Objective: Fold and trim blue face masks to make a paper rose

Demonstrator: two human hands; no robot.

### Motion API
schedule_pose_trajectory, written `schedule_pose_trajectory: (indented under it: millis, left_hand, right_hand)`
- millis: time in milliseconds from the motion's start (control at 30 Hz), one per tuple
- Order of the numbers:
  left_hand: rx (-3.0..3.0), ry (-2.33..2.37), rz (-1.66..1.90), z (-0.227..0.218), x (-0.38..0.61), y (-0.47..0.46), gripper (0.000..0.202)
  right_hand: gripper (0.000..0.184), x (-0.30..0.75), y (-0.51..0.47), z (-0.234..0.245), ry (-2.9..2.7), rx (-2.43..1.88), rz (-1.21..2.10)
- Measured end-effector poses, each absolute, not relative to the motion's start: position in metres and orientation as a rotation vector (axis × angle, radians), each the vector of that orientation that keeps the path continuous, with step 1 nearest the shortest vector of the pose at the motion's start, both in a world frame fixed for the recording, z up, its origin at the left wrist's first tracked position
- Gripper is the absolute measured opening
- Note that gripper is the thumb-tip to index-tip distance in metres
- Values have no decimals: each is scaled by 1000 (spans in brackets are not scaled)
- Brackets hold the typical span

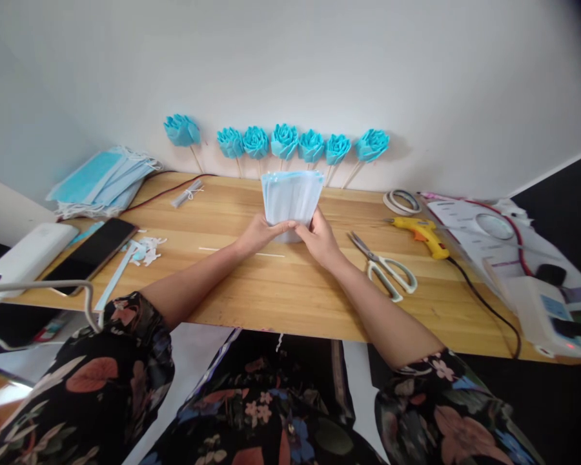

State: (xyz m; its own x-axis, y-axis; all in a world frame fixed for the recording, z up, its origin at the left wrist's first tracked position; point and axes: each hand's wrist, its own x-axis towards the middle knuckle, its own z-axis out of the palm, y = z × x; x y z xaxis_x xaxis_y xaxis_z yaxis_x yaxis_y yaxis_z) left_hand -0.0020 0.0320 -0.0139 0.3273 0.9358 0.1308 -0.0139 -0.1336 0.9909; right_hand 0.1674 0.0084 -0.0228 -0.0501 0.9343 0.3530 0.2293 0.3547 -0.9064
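A stack of pale blue, thin fabric sheets (292,197) stands upright between my two hands above the middle of the table. My left hand (261,234) grips its lower left side, thumb across the near face. On the lower right side, my right hand (321,237) holds the same stack, and the two thumbs meet at the front. The fingers behind the stack are hidden. Beyond it, several blue fabric flowers (285,142) on thin sticks lean against the wall. A thin white stick (270,254) lies on the table just below my hands.
Scissors (385,266), a yellow glue gun (419,234) and tape rolls (401,201) lie to the right, near a power strip (545,316). Leftward are a pile of face masks (101,181), a phone (94,254), a white power bank (31,255) and fabric scraps (146,250).
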Motion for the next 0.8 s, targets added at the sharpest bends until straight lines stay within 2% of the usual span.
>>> schedule_pose_trajectory:
  millis: [133,333,600,800]
  left_hand:
    - [1425,880,1108,-14,-4,34,60]
    - [1486,883,1214,-11,-8,36,45]
    - [1478,873,1144,-22,-9,49,50]
    - [1448,836,1168,-22,-9,49,43]
  right_hand:
    - [46,169,8,-20,-1512,-1093,776]
    - [46,170,7,-18,-1471,-1044,777]
    - [51,174,13,-26,-1414,-1147,868]
    - [41,175,11,-21,-1445,-1169,791]
